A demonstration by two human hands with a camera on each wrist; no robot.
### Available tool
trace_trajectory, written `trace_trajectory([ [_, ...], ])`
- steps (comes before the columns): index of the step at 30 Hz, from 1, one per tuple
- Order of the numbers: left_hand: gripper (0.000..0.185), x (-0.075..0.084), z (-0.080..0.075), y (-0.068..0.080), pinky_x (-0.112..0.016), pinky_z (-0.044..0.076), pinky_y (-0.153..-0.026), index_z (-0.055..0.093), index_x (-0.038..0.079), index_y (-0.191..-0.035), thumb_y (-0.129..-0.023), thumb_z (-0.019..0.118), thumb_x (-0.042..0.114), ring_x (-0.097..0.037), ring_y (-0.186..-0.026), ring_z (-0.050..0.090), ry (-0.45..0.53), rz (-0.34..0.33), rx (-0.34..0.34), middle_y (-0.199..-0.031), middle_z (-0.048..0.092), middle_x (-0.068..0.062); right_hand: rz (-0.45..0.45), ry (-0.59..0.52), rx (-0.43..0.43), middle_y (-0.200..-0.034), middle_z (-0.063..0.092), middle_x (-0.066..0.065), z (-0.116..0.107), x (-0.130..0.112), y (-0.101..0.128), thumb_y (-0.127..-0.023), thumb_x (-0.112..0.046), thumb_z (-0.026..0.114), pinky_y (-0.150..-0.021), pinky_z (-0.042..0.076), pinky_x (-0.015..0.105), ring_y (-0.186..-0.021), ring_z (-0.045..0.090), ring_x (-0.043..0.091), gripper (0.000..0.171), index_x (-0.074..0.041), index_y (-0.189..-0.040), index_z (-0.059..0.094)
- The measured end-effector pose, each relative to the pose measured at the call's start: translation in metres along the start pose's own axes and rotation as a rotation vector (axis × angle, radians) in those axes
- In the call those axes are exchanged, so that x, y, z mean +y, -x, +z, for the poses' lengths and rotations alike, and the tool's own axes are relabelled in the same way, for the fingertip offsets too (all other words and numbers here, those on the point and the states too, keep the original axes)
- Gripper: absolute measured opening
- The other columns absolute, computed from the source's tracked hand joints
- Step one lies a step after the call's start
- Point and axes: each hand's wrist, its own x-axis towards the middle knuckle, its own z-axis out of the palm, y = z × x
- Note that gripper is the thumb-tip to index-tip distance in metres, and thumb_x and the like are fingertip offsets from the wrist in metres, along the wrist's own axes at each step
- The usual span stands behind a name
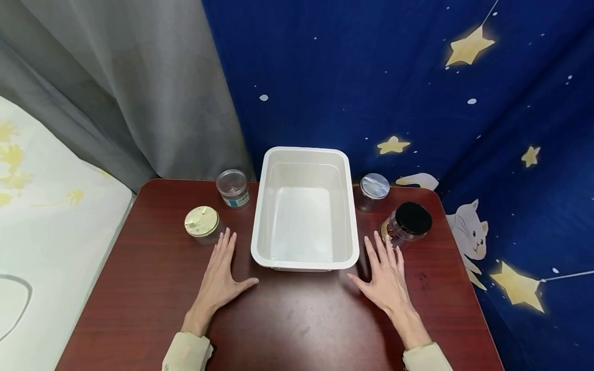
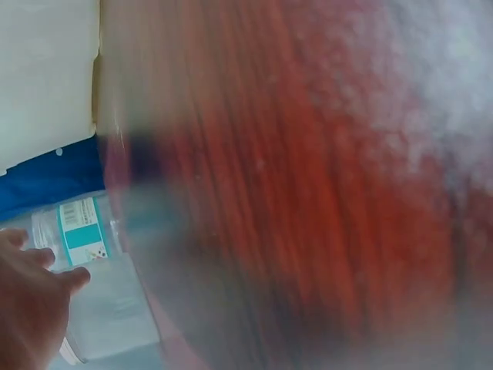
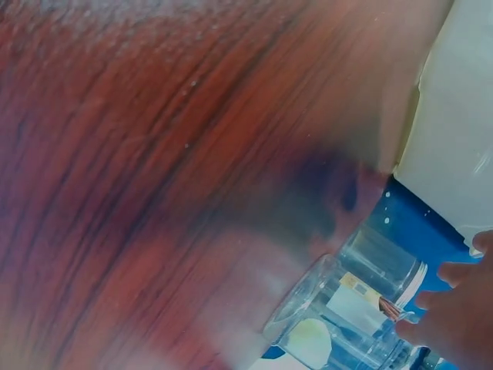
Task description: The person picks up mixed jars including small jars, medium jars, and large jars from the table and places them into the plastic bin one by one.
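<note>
A white plastic basin (image 1: pixel 303 262) stands at the back middle of the table, with nothing inside. My left hand (image 1: pixel 220 283) is spread over the table to its front left, near a clear jar with a gold lid (image 1: pixel 201 221). Behind that jar is a clear jar with a blue-and-white label (image 1: pixel 233 188). To the basin's front right, my right hand (image 1: pixel 385 281) is spread too, its fingertips close to a clear jar with a black lid (image 1: pixel 413 218); whether they touch it I cannot tell. A clear jar with a silver lid (image 1: pixel 375 186) stands farther back. Neither hand holds anything.
The dark red wooden table (image 1: pixel 297 330) ends at the back against a grey curtain (image 1: pixel 176 93) and a blue starry curtain (image 1: pixel 343 77). Along the left side lies a white surface with yellow prints (image 1: pixel 51 206).
</note>
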Motion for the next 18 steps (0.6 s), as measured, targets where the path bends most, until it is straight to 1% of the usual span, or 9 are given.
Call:
trace_trajectory([
  [4, 0.135, 0.002, 0.001, -0.001, -0.052, 0.018, -0.117, 0.010, 0.011, -0.160, -0.061, 0.088, 0.057, -0.040, -0.149, 0.017, 0.014, 0.006, 0.014, -0.167, 0.005, -0.006, -0.010, -0.006, 0.033, -0.160, 0.028, 0.016, -0.001, 0.002, -0.001, -0.079, -0.077, 0.054, -0.108, 0.017, 0.065, -0.146, 0.024, 0.041, 0.101, -0.013, -0.155, 0.036],
  [7, 0.134, 0.006, 0.000, -0.002, -0.051, 0.019, -0.117, 0.011, 0.012, -0.160, -0.061, 0.088, 0.057, -0.037, -0.149, 0.017, 0.031, 0.002, 0.013, -0.167, 0.005, -0.005, -0.032, -0.022, 0.088, -0.157, 0.034, 0.016, -0.003, 0.001, -0.004, -0.082, -0.079, 0.048, -0.107, 0.021, 0.065, -0.141, 0.031, 0.044, 0.098, -0.010, -0.151, 0.042],
  [9, 0.133, 0.008, 0.000, -0.004, -0.051, 0.020, -0.116, 0.011, 0.011, -0.160, -0.062, 0.088, 0.057, -0.035, -0.150, 0.016, 0.045, -0.002, 0.016, -0.167, 0.007, -0.006, -0.057, -0.039, 0.132, -0.154, 0.040, 0.016, -0.005, 0.001, -0.007, -0.084, -0.078, 0.047, -0.106, 0.025, 0.064, -0.139, 0.034, 0.044, 0.094, -0.009, -0.148, 0.046],
  [12, 0.135, 0.012, -0.001, -0.006, -0.050, 0.022, -0.116, 0.008, 0.013, -0.161, -0.061, 0.090, 0.054, -0.031, -0.151, 0.014, 0.070, -0.021, 0.015, -0.167, 0.007, -0.004, -0.095, -0.071, 0.197, -0.148, 0.047, 0.016, -0.009, 0.001, -0.012, -0.086, -0.070, 0.053, -0.105, 0.029, 0.062, -0.137, 0.038, 0.043, 0.085, -0.008, -0.144, 0.052],
  [15, 0.138, 0.016, -0.003, -0.008, -0.048, 0.022, -0.116, 0.004, 0.018, -0.161, -0.060, 0.093, 0.049, -0.029, -0.151, 0.013, 0.110, -0.031, 0.017, -0.167, 0.007, -0.002, -0.120, -0.086, 0.242, -0.145, 0.051, 0.017, -0.013, 0.002, -0.017, -0.082, -0.058, 0.063, -0.104, 0.031, 0.061, -0.135, 0.042, 0.044, 0.078, -0.008, -0.141, 0.056],
  [18, 0.138, 0.023, -0.007, -0.010, -0.044, 0.020, -0.117, 0.004, 0.019, -0.161, -0.059, 0.094, 0.045, -0.028, -0.151, 0.013, 0.141, -0.026, 0.015, -0.167, 0.006, 0.000, -0.137, -0.082, 0.270, -0.143, 0.052, 0.017, -0.018, 0.006, -0.021, -0.081, -0.054, 0.064, -0.104, 0.032, 0.060, -0.132, 0.044, 0.045, 0.074, -0.007, -0.138, 0.058],
])
